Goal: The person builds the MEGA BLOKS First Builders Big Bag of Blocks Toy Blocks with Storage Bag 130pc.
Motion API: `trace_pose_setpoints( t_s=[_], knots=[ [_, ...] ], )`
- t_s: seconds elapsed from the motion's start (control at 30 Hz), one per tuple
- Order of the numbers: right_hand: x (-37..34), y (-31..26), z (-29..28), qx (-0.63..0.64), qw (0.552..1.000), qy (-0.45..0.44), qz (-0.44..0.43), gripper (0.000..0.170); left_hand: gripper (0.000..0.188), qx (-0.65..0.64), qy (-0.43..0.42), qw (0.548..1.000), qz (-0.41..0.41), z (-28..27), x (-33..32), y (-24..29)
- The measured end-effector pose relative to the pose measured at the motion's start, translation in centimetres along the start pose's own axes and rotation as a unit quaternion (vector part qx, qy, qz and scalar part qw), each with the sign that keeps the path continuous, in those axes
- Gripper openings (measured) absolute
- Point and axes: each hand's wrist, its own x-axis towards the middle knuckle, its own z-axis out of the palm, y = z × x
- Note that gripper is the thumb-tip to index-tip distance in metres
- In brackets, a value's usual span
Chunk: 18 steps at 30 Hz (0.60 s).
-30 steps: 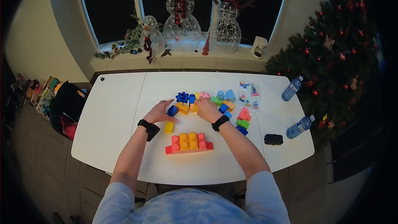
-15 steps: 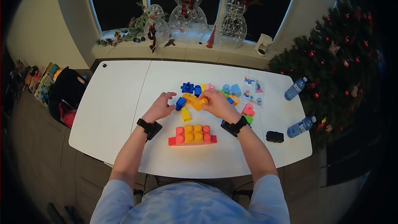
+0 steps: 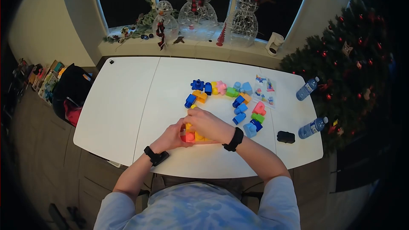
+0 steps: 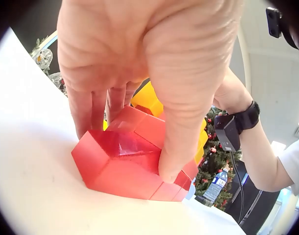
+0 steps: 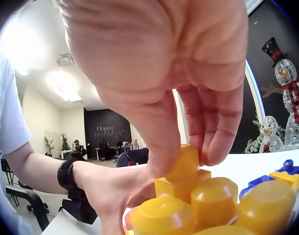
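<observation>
A built row of red, pink and orange toy building blocks (image 4: 122, 171) lies on the white table, largely covered by both hands in the head view. My left hand (image 3: 171, 136) grips its left end, thumb on the near side and fingers on the far side. Between thumb and fingers, my right hand (image 3: 211, 125) pinches an orange building block (image 5: 182, 169) by its stud. That block stands upright at the row's left part, beside bare orange studs (image 5: 214, 198). Just beyond the right hand, a bit of a yellow block (image 3: 194, 107) shows.
Loose blocks lie in an arc behind and to the right, among them a blue gear-shaped block (image 3: 197, 84) and a pink one (image 3: 258, 108). A picture sheet (image 3: 265, 90), two water bottles (image 3: 307, 88) and a black case (image 3: 286, 137) are on the table's right side.
My right hand has brought an orange block from the loose pile back toward me onto the built row. My left hand has come from near the blue block to the row's left end.
</observation>
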Motion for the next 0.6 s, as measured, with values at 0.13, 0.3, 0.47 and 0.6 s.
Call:
trace_pose_setpoints(
  t_s=[0.13, 0.3, 0.47, 0.6],
  knots=[
    [0.1, -0.8, -0.2, -0.03, 0.999, -0.01, -0.022, 0.028, 0.077, 0.049, 0.0, 0.999, 0.005, 0.1, -0.2, 0.1],
    [0.4, -0.6, 0.2, -0.029, 0.999, -0.011, -0.012, 0.026, 0.072, 0.088, 0.001, 0.996, -0.012, 0.1, -0.2, 0.2],
    [-0.2, 0.0, -0.7, -0.015, 0.999, -0.035, 0.006, 0.031, 0.069, 0.049, 0.029, 0.998, 0.025, 0.2, -0.1, 0.9],
    [-2.3, 2.1, -6.6, 0.131, 0.975, 0.136, 0.113, 0.036, 0.065, 0.059, 0.011, 0.998, -0.017, 0.1, -0.2, 0.8]
  ],
)
